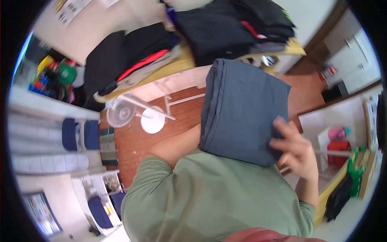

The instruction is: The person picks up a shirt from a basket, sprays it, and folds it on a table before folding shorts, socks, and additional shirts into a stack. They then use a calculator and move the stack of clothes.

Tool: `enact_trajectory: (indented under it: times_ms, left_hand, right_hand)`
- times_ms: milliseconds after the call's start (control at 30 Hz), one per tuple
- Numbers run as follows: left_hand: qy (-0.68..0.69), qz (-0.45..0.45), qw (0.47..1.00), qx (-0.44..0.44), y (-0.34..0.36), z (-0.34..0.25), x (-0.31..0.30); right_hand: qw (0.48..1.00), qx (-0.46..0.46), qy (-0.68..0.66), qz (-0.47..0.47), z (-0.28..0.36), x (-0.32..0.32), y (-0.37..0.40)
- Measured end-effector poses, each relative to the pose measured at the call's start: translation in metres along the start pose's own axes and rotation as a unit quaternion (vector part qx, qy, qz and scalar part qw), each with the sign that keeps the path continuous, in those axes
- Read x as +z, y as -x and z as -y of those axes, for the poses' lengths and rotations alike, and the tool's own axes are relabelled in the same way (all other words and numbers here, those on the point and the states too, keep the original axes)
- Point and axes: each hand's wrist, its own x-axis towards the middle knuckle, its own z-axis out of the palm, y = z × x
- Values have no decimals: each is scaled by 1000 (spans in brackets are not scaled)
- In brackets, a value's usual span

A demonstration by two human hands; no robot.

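A folded dark grey garment is held up in front of my green shirt, its layered folds along the left side. My left forearm goes under it and bears it from below; the left hand itself is hidden behind the cloth. Over the garment's right edge, my right hand has its fingers spread, somewhat blurred by motion. Whether those fingertips touch the fabric is hard to see.
Ahead, a yellow-edged shelf carries several stacks of folded dark clothes. Below it a clear round container and a white disc are near the wooden floor. A red box and a green bag sit at right.
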Motion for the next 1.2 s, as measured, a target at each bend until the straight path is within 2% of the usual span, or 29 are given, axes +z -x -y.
enact_trajectory:
  times_ms: [33,67,133,200,267,333,367,467,500,533,567,600,633,667,700,800,833,867,900,933,1000,1100,1133,1167,1200]
  left_hand:
    - [13,-17,999,39,16,-19,-5]
    - [26,-30,996,79,36,-42,-9]
    - [11,-54,987,152,68,-92,-11]
    - [-24,-72,971,226,99,-154,-3]
    - [-85,-94,947,295,129,-224,9]
    - [-145,-116,920,346,161,-295,22]
    - [-175,-128,907,362,178,-327,27]
    - [-233,-183,884,361,216,-398,13]
    - [-262,-222,875,341,223,-412,-4]
    - [-319,-289,845,315,223,-413,-23]
    - [-472,-444,696,309,218,-400,-31]
    - [-631,-440,589,249,218,-411,-79]
    - [-659,-442,560,239,216,-410,-100]
    - [-687,-442,528,233,212,-413,-110]
    - [-677,-448,518,272,212,-411,-105]
    - [-831,-380,223,339,210,-405,-76]
    - [-887,-300,165,309,202,-418,-88]
    - [-892,-318,187,260,201,-420,-99]
    - [-896,-331,211,208,200,-415,-114]
    - [-897,-341,233,155,200,-408,-126]
    - [-899,-341,228,153,200,-411,-125]
    - [-911,-318,209,160,203,-407,-115]
    - [-918,-274,221,185,203,-409,-110]
    - [-913,-294,223,171,203,-402,-96]
    - [-904,-273,269,189,206,-403,-96]
  right_hand:
    - [989,46,-104,-92,-7,22,-26]
    - [957,98,-205,-178,-3,46,-54]
    - [885,164,-363,-241,6,67,-109]
    - [833,193,-480,-194,12,74,-179]
    - [832,170,-485,-208,35,63,-255]
    - [852,62,-470,-222,36,56,-326]
    - [861,60,-461,-206,31,54,-359]
    - [871,76,-459,-158,17,70,-431]
    - [869,87,-466,-143,9,83,-451]
    - [891,71,-438,-98,-9,102,-472]
    - [933,59,-339,-110,-36,133,-492]
    - [964,47,-234,-117,-56,162,-503]
    - [982,88,-89,-141,-60,173,-505]
    - [977,123,60,-162,-58,178,-511]
    - [956,147,117,-227,-34,171,-506]
    - [932,-102,185,-293,-4,154,-520]
    - [940,-75,222,-249,5,169,-528]
    - [943,-54,255,-207,12,190,-537]
    - [960,-26,235,-152,-5,217,-544]
    - [962,-23,223,-154,-15,236,-543]
    - [963,-18,220,-156,-9,234,-535]
    - [989,-57,122,-61,6,205,-505]
    - [994,-64,86,-23,15,186,-483]
    - [996,-86,-8,9,12,181,-461]
    - [989,-105,-100,29,3,174,-430]
